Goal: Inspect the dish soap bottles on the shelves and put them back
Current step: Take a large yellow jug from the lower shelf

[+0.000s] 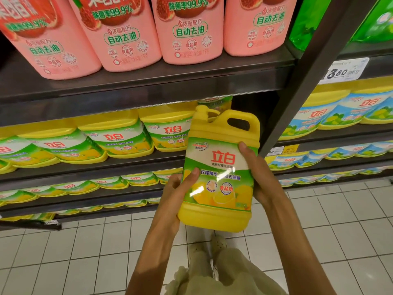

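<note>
A yellow dish soap bottle point(219, 165) with a pump top, a handle and a green-and-white lemon label is held upright in front of the shelves, label facing me. My left hand point(176, 194) grips its lower left side, thumb on the label. My right hand point(258, 173) holds its right side, thumb near the shoulder. Behind it, a dark gap point(251, 107) shows in the row of matching yellow bottles point(119, 137) on the shelf.
Pink bottles point(125, 33) stand on the upper shelf point(148, 81). A dark upright post point(297, 86) splits the racks; blue-labelled yellow bottles point(331, 113) and a price tag point(346, 70) lie to its right. Lower shelves hold more bottles. White tiled floor point(85, 256) and my shoe point(218, 242) are below.
</note>
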Motion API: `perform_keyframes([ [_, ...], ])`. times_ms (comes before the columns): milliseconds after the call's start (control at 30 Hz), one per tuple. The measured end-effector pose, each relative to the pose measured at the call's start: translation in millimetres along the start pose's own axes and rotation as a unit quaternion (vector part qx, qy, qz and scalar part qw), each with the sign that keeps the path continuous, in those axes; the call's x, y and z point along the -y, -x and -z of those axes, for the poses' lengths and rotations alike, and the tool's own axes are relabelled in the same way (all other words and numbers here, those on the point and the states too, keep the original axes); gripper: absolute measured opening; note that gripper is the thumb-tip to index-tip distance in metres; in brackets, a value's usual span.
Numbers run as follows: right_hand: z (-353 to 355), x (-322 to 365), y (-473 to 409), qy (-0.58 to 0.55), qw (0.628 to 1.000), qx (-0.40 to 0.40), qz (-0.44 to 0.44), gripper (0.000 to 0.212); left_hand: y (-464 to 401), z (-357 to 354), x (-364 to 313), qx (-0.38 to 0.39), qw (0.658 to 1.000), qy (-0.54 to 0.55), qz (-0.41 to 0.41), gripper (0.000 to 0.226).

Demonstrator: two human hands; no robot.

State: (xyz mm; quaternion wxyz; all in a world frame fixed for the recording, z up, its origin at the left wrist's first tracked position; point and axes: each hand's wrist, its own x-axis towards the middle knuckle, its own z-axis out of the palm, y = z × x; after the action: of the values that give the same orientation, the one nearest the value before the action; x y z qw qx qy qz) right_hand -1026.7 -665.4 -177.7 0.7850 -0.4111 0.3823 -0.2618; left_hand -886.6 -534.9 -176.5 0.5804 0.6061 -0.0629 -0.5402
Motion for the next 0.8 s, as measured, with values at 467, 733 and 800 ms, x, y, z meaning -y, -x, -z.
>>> perform_keyframes([
  [467, 6.7, -7.0, 4.2, 0.041, 0.999, 0.006, 0.030, 0.072, 11.1, 3.9, 7.5, 0.049, 0.990, -0.118, -0.061, 0.075],
  [733, 15.6, 18.7, 19.2, 0.134, 0.976, 0.094, 0.144, 0.119, 13.0, 10.4, 4.9, 0.087, 0.979, -0.081, -0.166, 0.059],
  [800, 12.9, 23.7, 22.7, 0.136, 0.973, 0.100, 0.155, 0.115, 14.1, 10.9, -1.1, 0.092, 0.975, -0.080, -0.188, 0.070],
])
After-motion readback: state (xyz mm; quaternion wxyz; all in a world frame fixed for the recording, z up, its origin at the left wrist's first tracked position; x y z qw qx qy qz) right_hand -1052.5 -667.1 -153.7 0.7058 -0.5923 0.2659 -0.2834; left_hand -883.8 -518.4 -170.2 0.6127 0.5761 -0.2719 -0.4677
